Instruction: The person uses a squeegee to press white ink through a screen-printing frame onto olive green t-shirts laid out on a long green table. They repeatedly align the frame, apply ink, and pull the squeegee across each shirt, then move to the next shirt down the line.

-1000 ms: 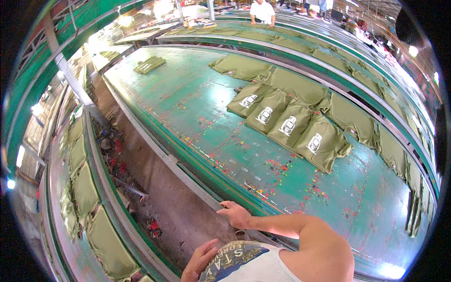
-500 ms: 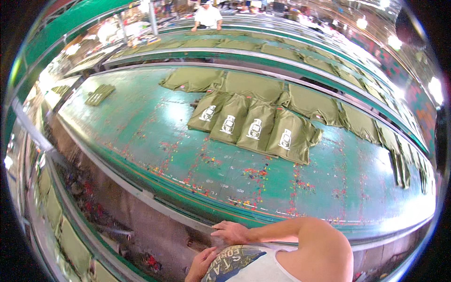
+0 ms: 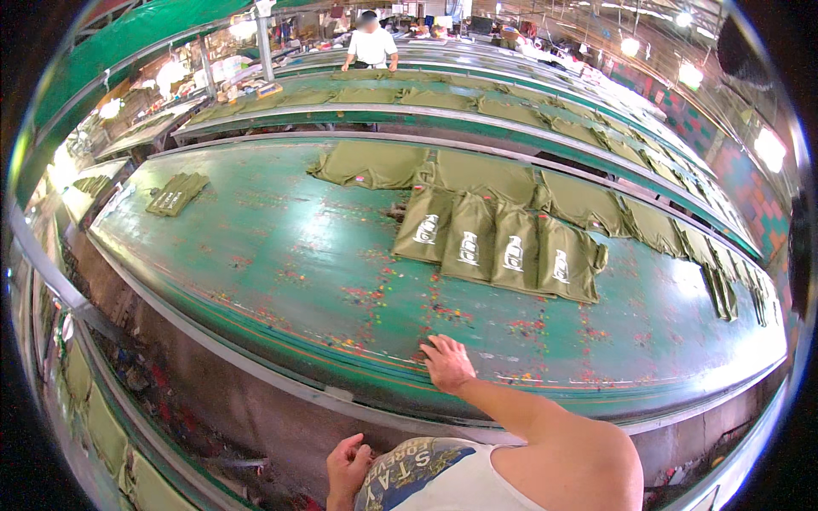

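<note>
My right hand (image 3: 448,364) reaches over the near edge of the long green printing table (image 3: 281,247), fingers apart and empty, at the paint-flecked surface. Whether the fingertips touch it I cannot tell. Low in front of my body, beside my printed shirt (image 3: 417,473), my left hand (image 3: 348,467) is raised with loosely bent fingers; nothing shows in it. Beyond my right hand several olive shirt pieces (image 3: 518,255) with white prints lie overlapping in a row. Plain olive shirts (image 3: 481,175) are spread along the far edge behind them.
A small pile of printed olive pieces (image 3: 177,194) lies at the table's far left. Parallel tables with more olive shirts (image 3: 366,95) stand beyond, where a person in white (image 3: 371,44) stands. Another row of olive pieces (image 3: 106,439) runs at the lower left.
My right hand has moved from the table's near rim forward over its surface. My left hand has come away from my shirt slightly. The view has shifted, moving the shirts rightward in it.
</note>
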The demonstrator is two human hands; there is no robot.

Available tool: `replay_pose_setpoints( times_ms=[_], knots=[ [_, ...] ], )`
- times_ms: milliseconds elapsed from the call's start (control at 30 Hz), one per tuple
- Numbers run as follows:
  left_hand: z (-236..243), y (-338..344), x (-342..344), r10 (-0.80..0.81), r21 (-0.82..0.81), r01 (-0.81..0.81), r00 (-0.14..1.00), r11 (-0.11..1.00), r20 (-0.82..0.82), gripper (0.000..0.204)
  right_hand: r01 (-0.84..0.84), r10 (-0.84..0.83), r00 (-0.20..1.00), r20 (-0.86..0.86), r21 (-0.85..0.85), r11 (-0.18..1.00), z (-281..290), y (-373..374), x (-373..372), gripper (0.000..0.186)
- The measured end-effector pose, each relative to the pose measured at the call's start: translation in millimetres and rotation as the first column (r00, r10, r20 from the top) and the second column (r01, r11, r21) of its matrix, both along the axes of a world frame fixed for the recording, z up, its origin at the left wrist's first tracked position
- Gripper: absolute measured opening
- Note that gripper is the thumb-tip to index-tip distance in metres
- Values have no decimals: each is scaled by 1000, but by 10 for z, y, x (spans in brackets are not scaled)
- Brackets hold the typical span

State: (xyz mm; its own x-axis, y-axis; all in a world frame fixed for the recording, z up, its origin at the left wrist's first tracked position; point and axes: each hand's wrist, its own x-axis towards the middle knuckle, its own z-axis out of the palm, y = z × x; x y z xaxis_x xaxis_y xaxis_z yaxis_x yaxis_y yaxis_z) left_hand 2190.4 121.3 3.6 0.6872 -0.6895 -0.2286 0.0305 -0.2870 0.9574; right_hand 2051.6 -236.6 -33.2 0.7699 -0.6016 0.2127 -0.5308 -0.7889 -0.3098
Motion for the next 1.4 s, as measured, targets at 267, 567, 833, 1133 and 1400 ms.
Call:
replay_pose_setpoints(
  times_ms=[267,567,833,1133,1400],
  knots=[
    [-50,402,826,140,-40,-135,981,990,134,39,-11,14,992,126,-21,1000,-96,-51,44,44],
    [43,655,1483,241,77,-236,969,969,-55,41,-5,16,996,88,-121,993,-228,-75,25,49],
    [-300,844,2441,162,111,-170,984,979,74,42,38,-37,999,13,-178,983,-181,-34,131,45],
    [-97,763,3999,-35,162,11,988,987,147,45,382,-364,924,115,-299,875,-292,-122,1069,36],
    [-103,683,4966,-19,184,17,1000,983,6,46,-39,92,970,226,-228,973,-213,92,3701,49]
  ],
)
